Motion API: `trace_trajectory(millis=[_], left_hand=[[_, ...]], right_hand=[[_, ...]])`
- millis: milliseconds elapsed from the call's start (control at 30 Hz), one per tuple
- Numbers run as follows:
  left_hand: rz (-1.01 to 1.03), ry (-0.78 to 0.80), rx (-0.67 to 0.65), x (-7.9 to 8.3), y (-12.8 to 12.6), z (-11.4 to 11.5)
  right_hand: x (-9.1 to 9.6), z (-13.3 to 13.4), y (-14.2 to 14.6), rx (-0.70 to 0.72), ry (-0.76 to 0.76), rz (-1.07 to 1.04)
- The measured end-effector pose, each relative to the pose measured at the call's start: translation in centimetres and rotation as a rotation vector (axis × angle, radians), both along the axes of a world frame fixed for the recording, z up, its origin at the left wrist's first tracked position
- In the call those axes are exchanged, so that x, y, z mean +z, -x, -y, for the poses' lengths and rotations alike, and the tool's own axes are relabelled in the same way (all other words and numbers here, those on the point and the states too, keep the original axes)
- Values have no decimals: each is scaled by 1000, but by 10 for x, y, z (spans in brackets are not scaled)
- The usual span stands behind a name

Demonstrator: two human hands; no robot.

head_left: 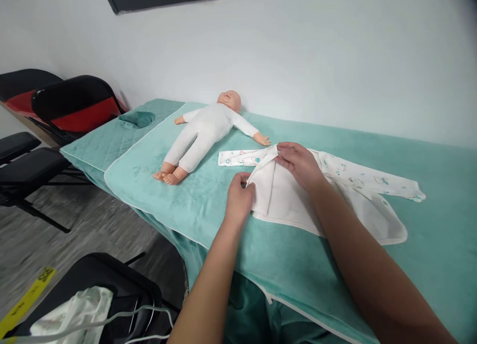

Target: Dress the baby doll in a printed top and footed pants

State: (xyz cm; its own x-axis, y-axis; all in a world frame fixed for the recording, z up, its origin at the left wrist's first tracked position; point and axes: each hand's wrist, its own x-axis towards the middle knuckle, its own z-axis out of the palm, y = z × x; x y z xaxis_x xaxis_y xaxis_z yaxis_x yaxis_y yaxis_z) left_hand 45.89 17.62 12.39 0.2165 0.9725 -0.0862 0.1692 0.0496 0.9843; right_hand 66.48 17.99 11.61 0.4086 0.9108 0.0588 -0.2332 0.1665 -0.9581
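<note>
A white baby top [294, 202] with printed sleeves lies spread open on the green bed cover, its plain inner side up. My left hand [240, 197] pinches its left front edge. Higher up, near the collar, my right hand [300, 165] grips the fabric between thumb and fingers. One sleeve points left toward the doll, and the other stretches to the right. A baby doll [206, 130] with a white cloth body lies on its back to the left of the top, one arm reaching close to the collar. Neither hand touches the doll.
The green bed cover [179, 210] runs along a white wall, with a face hole [137, 119] at its left end. Black and red folding chairs [80, 105] stand at left. In front, a black chair [112, 269] bears a crumpled printed cloth [80, 309] and a white cable [141, 309].
</note>
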Motion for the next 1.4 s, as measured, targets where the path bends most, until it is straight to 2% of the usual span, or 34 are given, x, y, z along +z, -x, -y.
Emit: trace_trajectory(millis=[67, 233, 367, 533, 633, 700, 767, 867, 1000, 1100, 1200, 1300, 1400], left_hand=[[-79, -89, 19, -2, 3, -1], [-199, -209, 7, -9, 7, 6], [-187, -173, -20, -11, 9, 8], [-116, -43, 26, -12, 9, 5], [-101, -110, 96, -16, 8, 7], [-106, -184, 150, -20, 8, 9], [-109, -243, 189, -24, 9, 12], [-91, -291, 212, -28, 10, 14], [-46, -337, 214, -32, 10, 15], [-36, -372, 216, -34, 10, 16], [-49, -399, 204, -37, 10, 16], [-68, -413, 183, -39, 10, 15], [-80, -430, 171, -40, 10, 15]], right_hand=[[-4, -1, 1, 7, 3, 128], [-17, -5, -8, -132, 113, 415], [-23, -8, -14, -130, 136, 368], [-21, -11, -7, 23, -21, 303], [-21, -12, -3, 94, -96, 354], [-23, -10, -4, 27, -84, 441], [-24, -3, -8, -116, -14, 580], [-23, 22, -15, -303, 112, 907], [-10, 73, -31, -397, 319, 1401], [2, 105, -50, -408, 568, 1580], [7, 118, -70, -339, 692, 1557], [7, 114, -91, -367, 688, 1266], [9, 106, -112, -379, 618, 966]])
